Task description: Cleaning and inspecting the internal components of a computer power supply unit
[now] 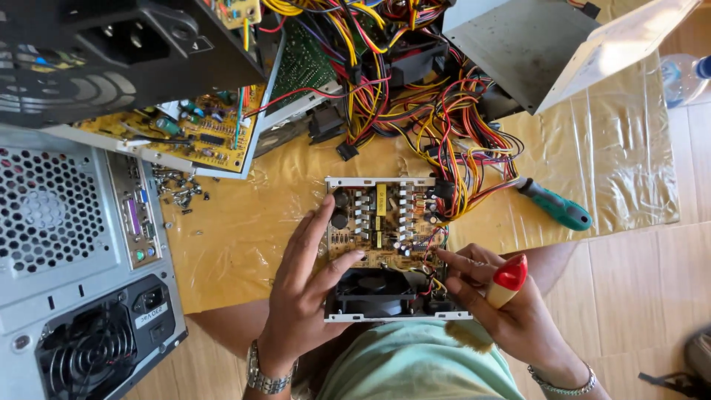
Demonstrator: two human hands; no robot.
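From the head view, the opened power supply unit sits near the person on the yellow sheet, rigid but likely fragile at its board, best gripped by its metal frame, with the left hand spread over its left edge and the right hand clasping a red-tipped screwdriver handle at its right corner.
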